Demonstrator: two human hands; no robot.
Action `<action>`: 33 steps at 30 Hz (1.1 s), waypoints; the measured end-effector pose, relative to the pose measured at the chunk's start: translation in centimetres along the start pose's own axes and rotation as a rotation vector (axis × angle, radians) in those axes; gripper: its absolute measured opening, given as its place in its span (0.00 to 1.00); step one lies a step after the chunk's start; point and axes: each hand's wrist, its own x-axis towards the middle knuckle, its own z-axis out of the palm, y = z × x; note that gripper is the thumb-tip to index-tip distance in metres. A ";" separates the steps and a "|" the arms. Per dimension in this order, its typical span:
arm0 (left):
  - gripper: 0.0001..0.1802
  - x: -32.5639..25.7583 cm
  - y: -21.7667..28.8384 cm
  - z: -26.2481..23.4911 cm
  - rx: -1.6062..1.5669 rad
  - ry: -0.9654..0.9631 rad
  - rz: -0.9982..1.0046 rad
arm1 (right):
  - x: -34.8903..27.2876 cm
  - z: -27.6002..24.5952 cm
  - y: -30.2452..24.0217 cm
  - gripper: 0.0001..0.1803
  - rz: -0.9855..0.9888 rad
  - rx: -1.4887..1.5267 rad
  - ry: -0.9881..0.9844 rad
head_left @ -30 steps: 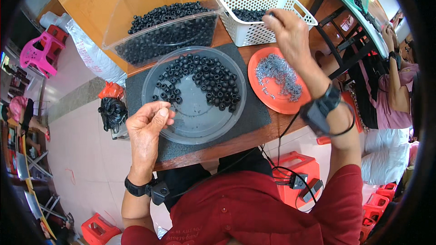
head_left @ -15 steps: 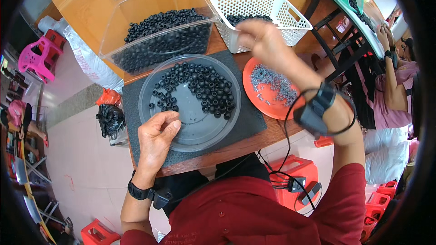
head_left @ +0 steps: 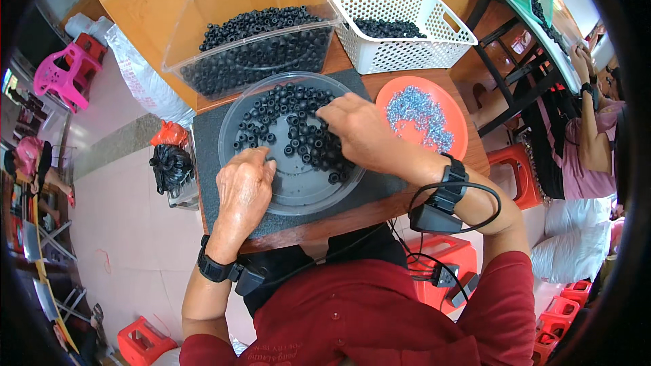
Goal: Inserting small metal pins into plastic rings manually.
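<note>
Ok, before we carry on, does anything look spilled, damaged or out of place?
No visible spill or damage: the black pieces near the hands sit inside the round clear tub. Slightly untidy is the loose black cable, bowing out in a wide loop by the right-wrist device.

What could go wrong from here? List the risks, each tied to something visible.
Spill: the orange plate of small silvery-blue pieces sits close beside the right forearm; a bump might scatter them.
Snag: the black cable hangs in a wide loop by the right wrist device and could catch on the table.
Tip: the left hand is over the near-left rim of the round clear tub; pressing there might tilt it.
</note>
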 end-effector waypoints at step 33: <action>0.10 0.9 0.5 -0.8 -0.698 -0.209 -0.195 | -3.0 0.0 -5.0 0.12 0.246 0.489 0.158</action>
